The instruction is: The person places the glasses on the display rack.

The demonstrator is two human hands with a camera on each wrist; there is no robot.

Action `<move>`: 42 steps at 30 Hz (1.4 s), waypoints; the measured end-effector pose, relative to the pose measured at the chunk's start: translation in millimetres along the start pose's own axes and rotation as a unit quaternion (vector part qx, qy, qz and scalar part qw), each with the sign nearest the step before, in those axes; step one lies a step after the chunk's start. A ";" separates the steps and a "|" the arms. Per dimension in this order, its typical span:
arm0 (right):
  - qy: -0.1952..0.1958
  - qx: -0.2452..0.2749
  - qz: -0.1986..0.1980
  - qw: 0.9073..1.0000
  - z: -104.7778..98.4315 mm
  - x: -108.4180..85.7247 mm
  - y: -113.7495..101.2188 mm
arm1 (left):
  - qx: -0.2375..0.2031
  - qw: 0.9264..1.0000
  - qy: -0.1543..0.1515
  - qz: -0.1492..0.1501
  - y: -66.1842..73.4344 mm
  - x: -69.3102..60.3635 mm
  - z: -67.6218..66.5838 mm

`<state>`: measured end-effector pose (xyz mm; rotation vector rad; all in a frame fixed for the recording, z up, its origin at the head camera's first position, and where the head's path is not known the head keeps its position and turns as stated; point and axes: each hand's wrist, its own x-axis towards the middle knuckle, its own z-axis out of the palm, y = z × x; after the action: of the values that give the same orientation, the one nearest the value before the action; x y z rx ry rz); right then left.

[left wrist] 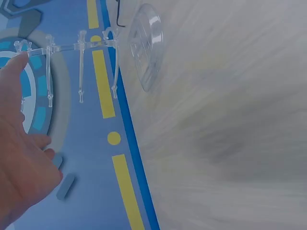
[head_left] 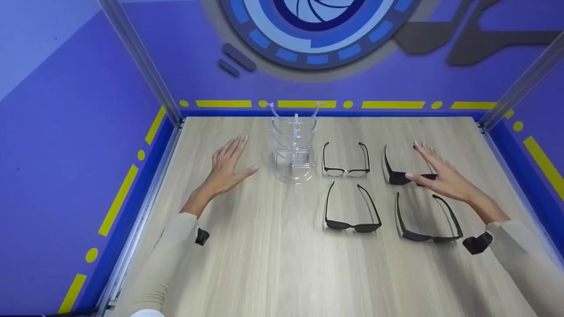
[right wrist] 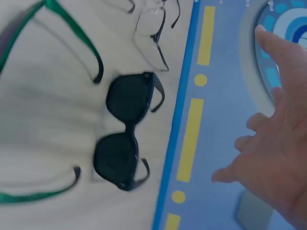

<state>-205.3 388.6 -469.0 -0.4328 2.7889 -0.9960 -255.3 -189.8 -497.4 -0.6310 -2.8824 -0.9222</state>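
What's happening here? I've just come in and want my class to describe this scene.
A person has both hands out above a table, and neither holds anything. The left hand is to the left of a clear plastic stand. The right hand hovers over the far-right dark glasses, partly hiding them in the head view. Also lying on the table, right of the stand, are the clear-lensed glasses, the near-left dark glasses and the near-right dark glasses.
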 end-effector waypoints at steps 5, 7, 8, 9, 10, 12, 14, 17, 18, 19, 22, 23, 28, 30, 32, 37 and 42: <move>-0.007 0.059 0.014 0.998 -1.7 -7.5 1.4 | -0.042 0.999 -0.008 0.009 7.5 7.7 6.6; -0.009 0.084 0.015 0.996 -1.8 -10.9 1.7 | -0.057 0.998 -0.008 0.013 10.8 9.7 11.2; -0.009 0.093 0.014 0.995 -1.3 -12.4 1.9 | -0.065 0.998 -0.010 0.016 12.4 10.2 13.8; -0.009 0.101 0.012 0.995 -0.2 -13.6 2.1 | -0.074 0.997 -0.013 0.018 14.1 10.5 16.6; -0.009 0.104 0.011 0.994 1.2 -14.8 2.1 | -0.084 0.996 -0.015 0.021 15.6 10.6 19.5; -0.015 0.112 0.009 0.994 5.5 -15.8 2.0 | -0.097 0.995 -0.023 0.025 18.1 9.7 25.1; -0.029 0.123 0.007 0.992 11.6 -14.3 1.7 | -0.103 0.994 -0.029 0.028 19.7 7.3 29.5; -0.055 0.144 0.004 0.988 21.2 -9.1 1.0 | -0.102 0.994 -0.034 0.025 21.1 3.5 34.1; -0.061 0.147 0.005 0.987 23.9 -7.4 1.4 | -0.102 0.994 -0.034 0.027 21.7 2.5 35.3; -0.065 0.149 0.005 0.987 26.1 -6.0 1.7 | -0.103 0.994 -0.034 0.031 22.5 2.2 36.7; -0.070 0.153 0.007 0.986 30.2 -4.7 3.7 | -0.107 0.993 -0.042 0.040 26.0 3.8 41.7; -0.072 0.154 0.008 0.985 31.1 -4.8 4.6 | -0.110 0.992 -0.045 0.044 27.4 4.8 43.7; -0.074 0.157 -0.006 0.985 37.6 -5.2 8.3 | -0.131 0.988 -0.059 0.050 34.6 7.9 53.1; -0.073 0.160 -0.014 0.984 41.4 -6.2 9.2 | -0.140 0.987 -0.063 0.053 37.2 8.7 57.3; -0.081 0.174 -0.018 0.981 48.3 -7.3 10.2 | -0.147 0.985 -0.070 0.055 38.7 7.0 61.1; -0.113 0.197 -0.011 0.974 62.3 -8.5 12.3 | -0.160 0.982 -0.079 0.056 43.1 3.2 73.6; -0.127 0.206 -0.023 0.970 69.4 -8.5 13.3 | -0.198 0.974 -0.097 0.045 51.3 -0.6 88.9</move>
<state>-183.9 359.8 -530.5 -0.5215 2.2781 -1.3802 -227.7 -101.8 -542.5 -0.9187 -2.8146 -1.5191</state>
